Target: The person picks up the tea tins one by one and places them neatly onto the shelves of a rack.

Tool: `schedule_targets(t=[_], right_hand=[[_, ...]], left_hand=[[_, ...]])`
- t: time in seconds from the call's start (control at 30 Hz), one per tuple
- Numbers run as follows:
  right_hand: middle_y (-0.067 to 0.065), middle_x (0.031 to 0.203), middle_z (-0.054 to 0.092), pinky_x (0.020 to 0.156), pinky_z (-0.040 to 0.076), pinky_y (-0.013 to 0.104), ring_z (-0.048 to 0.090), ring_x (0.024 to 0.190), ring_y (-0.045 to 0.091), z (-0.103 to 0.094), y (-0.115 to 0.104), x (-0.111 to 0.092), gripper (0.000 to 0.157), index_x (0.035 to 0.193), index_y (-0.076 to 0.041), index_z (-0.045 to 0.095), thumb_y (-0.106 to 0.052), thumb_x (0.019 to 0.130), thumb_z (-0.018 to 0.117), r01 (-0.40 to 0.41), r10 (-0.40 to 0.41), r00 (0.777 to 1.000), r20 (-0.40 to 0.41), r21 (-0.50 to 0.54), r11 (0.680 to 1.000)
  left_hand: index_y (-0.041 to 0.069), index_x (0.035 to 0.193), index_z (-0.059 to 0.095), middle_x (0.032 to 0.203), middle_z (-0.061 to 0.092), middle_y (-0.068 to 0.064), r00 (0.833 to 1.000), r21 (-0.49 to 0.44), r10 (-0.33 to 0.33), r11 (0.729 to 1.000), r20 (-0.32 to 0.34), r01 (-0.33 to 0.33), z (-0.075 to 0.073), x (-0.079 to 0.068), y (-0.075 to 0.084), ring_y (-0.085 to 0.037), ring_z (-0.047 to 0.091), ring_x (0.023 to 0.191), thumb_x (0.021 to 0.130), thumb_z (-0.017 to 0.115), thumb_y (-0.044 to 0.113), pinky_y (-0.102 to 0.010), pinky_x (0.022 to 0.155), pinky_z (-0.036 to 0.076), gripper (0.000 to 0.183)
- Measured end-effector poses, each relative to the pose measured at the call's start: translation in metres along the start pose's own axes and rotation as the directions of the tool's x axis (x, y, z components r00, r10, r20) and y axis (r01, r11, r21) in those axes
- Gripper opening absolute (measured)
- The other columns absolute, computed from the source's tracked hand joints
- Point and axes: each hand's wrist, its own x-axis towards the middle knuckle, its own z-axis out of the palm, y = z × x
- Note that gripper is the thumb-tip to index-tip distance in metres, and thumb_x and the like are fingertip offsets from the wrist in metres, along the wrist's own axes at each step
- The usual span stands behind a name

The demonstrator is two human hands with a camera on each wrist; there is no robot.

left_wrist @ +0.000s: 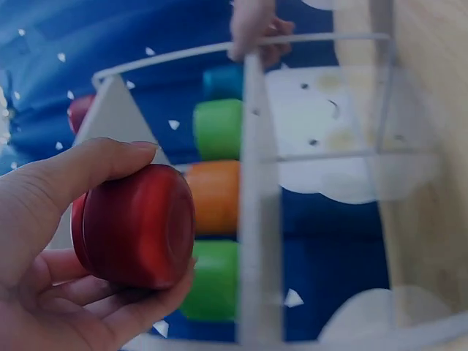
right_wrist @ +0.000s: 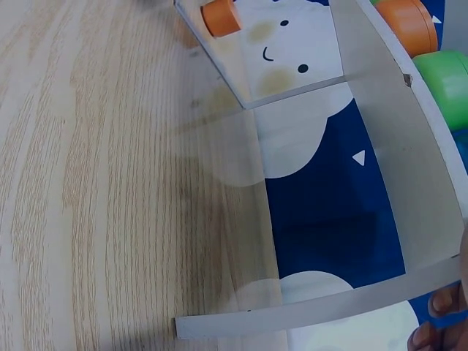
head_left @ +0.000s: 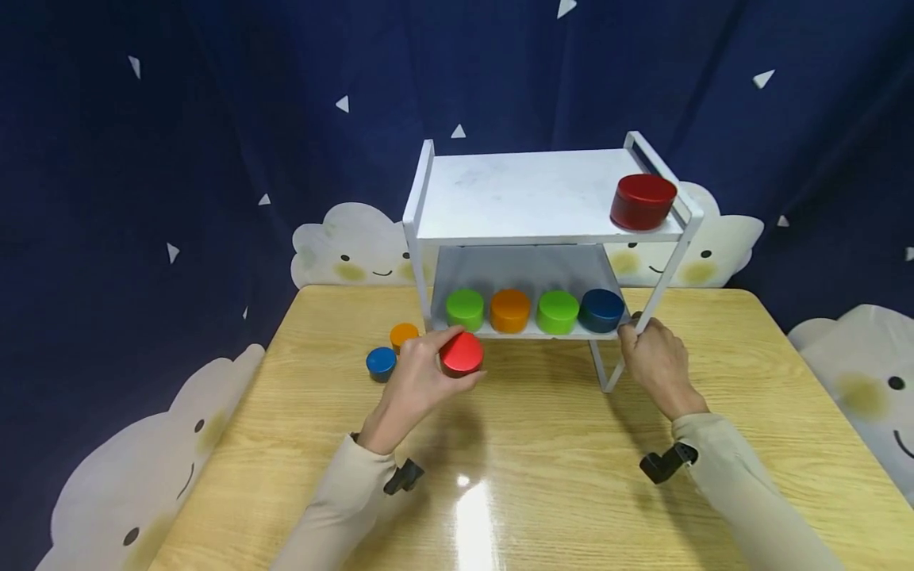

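My left hand pinches a short round red tin between thumb and fingers, in front of the lower left of a white two-tier shelf rack. With curled fingers, my right hand grips the rack's right side frame at lower-shelf height. On the lower shelf a green tin, an orange tin, a second green tin and a dark blue tin stand in a row. Another red tin sits at the right end of the top shelf.
Left of the rack, a small blue tin and a small orange tin lie on the wooden table, partly behind my left hand. A dark blue curtain with white triangles and cloud faces hangs behind.
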Motion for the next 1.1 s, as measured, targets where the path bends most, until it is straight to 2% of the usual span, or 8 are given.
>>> schedule_targets(t=[0.3, 0.63, 0.73, 0.87, 1.1], right_hand=[[0.012, 0.066, 0.05, 0.042, 0.033, 0.035, 0.047, 0.052, 0.028, 0.002, 0.001, -0.001, 0.044, 0.065, -0.009, 0.045, -0.029, 0.099, 0.025, 0.0, 0.0, 1.0, -0.001, 0.018, 1.0], [0.011, 0.067, 0.048, 0.044, 0.034, 0.035, 0.048, 0.054, 0.028, 0.0, 0.001, 0.0, 0.043, 0.066, -0.009, 0.045, -0.03, 0.099, 0.026, -0.014, 0.013, 1.0, 0.019, 0.006, 1.0], [0.011, 0.066, 0.047, 0.044, 0.034, 0.035, 0.047, 0.054, 0.028, 0.0, 0.001, 0.002, 0.044, 0.066, -0.009, 0.045, -0.03, 0.099, 0.025, -0.01, 0.01, 1.0, 0.018, 0.001, 1.0], [0.011, 0.066, 0.048, 0.044, 0.034, 0.035, 0.048, 0.055, 0.028, 0.0, 0.001, 0.001, 0.044, 0.065, -0.009, 0.045, -0.03, 0.099, 0.026, -0.018, 0.018, 1.0, 0.021, 0.001, 1.0], [0.01, 0.065, 0.046, 0.045, 0.034, 0.034, 0.046, 0.054, 0.027, 0.001, 0.0, -0.001, 0.044, 0.066, -0.009, 0.045, -0.031, 0.099, 0.025, -0.032, 0.032, 0.999, 0.035, 0.006, 0.999]], left_hand=[[-0.005, 0.114, 0.065, 0.106, 0.069, -0.014, 0.997, -0.069, 0.075, 0.995, 0.028, -0.073, -0.01, 0.03, 0.04, -0.024, 0.066, 0.09, 0.07, 0.087, 0.019, -0.026, 0.073, 0.055, 0.055], [-0.003, 0.117, 0.064, 0.106, 0.069, -0.012, 0.98, -0.088, 0.19, 0.979, 0.057, -0.185, -0.027, 0.066, 0.088, -0.02, 0.065, 0.091, 0.073, 0.085, 0.018, -0.02, 0.075, 0.053, 0.053], [-0.001, 0.117, 0.064, 0.106, 0.069, -0.011, 0.982, -0.106, 0.182, 0.979, 0.055, -0.175, -0.032, 0.08, 0.101, -0.019, 0.065, 0.091, 0.074, 0.083, 0.019, -0.018, 0.075, 0.052, 0.052], [-0.001, 0.119, 0.063, 0.109, 0.068, -0.011, 0.99, -0.096, 0.129, 0.988, 0.062, -0.123, -0.035, 0.098, 0.113, -0.018, 0.065, 0.092, 0.076, 0.082, 0.023, -0.017, 0.074, 0.051, 0.052], [-0.001, 0.121, 0.062, 0.111, 0.068, -0.013, 0.993, -0.05, 0.094, 0.995, 0.07, -0.091, -0.037, 0.118, 0.119, -0.02, 0.065, 0.093, 0.077, 0.081, 0.024, -0.017, 0.074, 0.052, 0.055]])
